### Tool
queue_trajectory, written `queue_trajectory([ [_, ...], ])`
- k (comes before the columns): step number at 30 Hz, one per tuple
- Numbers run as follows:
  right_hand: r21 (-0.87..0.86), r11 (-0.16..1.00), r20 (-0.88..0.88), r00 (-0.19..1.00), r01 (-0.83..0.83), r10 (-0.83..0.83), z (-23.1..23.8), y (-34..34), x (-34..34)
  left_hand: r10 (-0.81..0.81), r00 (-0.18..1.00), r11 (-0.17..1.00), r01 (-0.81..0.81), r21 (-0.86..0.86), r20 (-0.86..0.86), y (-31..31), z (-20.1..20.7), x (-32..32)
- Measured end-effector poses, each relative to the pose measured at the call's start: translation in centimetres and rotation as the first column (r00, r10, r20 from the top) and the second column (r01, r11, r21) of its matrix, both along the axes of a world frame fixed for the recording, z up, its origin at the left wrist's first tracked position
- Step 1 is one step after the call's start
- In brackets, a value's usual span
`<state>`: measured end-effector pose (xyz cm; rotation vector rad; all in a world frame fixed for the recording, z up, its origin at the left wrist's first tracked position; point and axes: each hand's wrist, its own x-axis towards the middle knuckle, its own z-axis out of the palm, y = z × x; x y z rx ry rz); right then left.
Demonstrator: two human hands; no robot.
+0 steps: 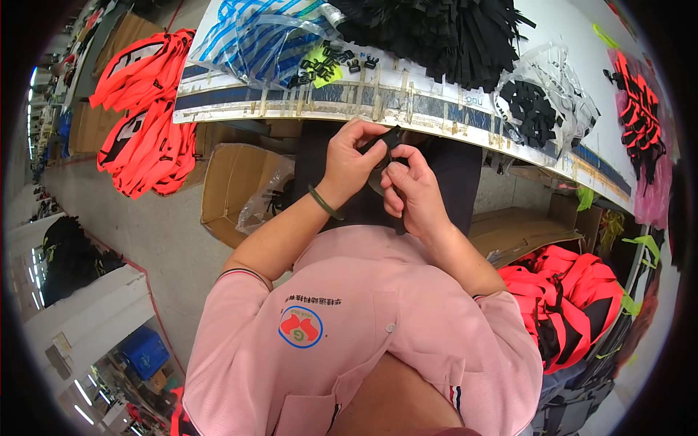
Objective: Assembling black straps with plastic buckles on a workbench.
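Observation:
Just below the table's near edge, my left hand (352, 158) pinches a short black webbing strap (393, 136) between thumb and fingers. Close beside it, my right hand (413, 183) is closed on the same strap, thumb against the bent fingers. A black end hangs down under the right hand. Whether a buckle is on the strap is hidden by my fingers. Several black plastic buckles (320, 69) lie on the table beyond the left hand, some on a neon yellow piece. A big heap of cut black straps (436, 33) lies farther back.
The white table (254, 107) has a taped front edge. On it are a blue-striped plastic bag (254, 33) and a clear bag with black parts (531, 112). Orange-red strap bundles hang left (149, 142) and sit right (560, 305). Cardboard boxes (233, 182) stand under the table.

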<state>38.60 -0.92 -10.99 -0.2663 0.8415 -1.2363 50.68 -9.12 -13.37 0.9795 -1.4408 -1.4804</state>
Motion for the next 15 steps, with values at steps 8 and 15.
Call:
queue_trajectory([
  [8,0.072,0.992,0.085,0.990,0.103,-0.109,0.0,-0.3,0.1,0.017,0.980,0.946,0.048,-0.319,0.197,0.4,0.0,-0.2],
  [15,0.085,0.995,0.195,0.979,0.047,-0.063,-0.1,0.0,-1.7,-0.271,0.935,0.838,0.346,0.422,-0.229,-0.3,1.1,1.0],
])
